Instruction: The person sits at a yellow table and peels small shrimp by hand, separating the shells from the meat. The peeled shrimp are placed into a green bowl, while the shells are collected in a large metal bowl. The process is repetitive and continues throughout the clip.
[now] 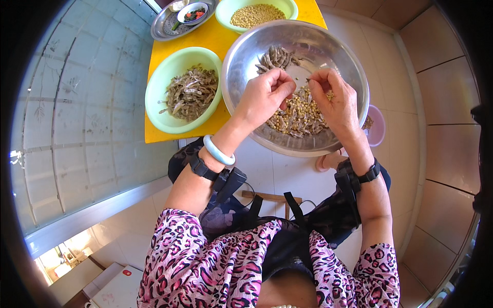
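My left hand point(269, 92) and my right hand point(336, 98) are raised over a wide stainless steel basin point(238, 57), a small gap between them. A small dark piece, perhaps of pod, pokes out between my right thumb and forefinger. My left thumb and fingers are pinched together; whether anything lies between them is hidden. Below my hands, shelled yellowish soybeans point(298, 111) are mixed with split, dry husks. Farther back in the basin lies a pile of brown dried soybean pods point(278, 57).
A yellow table point(219, 40) bears a pale green bowl point(154, 104) of husks point(192, 92), another green bowl point(227, 23) of soybeans point(257, 15), and a metal tray point(158, 29) with a small food bowl point(186, 17). A purple bowl point(378, 129) stands on the floor. A frosted glass panel point(88, 115) borders the left.
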Demonstrator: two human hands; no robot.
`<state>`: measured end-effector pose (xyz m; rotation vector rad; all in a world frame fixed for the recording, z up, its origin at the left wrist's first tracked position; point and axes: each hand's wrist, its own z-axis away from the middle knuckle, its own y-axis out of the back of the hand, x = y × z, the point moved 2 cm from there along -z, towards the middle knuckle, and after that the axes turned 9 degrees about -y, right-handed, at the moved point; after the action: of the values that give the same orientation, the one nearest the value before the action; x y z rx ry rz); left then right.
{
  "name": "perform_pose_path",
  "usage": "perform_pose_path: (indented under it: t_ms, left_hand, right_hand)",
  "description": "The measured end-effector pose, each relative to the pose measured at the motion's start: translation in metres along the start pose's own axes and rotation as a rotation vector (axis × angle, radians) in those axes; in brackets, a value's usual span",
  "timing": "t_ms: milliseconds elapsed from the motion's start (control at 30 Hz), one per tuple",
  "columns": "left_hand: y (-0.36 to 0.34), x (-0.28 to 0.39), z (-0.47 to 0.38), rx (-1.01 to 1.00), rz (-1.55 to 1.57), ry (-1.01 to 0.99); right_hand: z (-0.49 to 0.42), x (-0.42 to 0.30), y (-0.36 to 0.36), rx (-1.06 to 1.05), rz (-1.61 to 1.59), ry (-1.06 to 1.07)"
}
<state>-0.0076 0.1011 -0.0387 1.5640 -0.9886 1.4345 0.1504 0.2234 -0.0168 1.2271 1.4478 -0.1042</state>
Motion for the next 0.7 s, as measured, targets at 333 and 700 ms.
perform_pose_path:
  t_ms: [333, 700]
  left_hand:
    - [0.016, -0.006, -0.006, 0.040, 0.747, 0.173]
    - [0.148, 0.013, 0.026, 0.458, -1.355, -0.149]
  right_hand:
    - [-0.005, -0.013, -0.010, -0.022, -0.125, 0.041]
    - [0.020, 0.029, -0.053, -0.423, 0.418, 0.115]
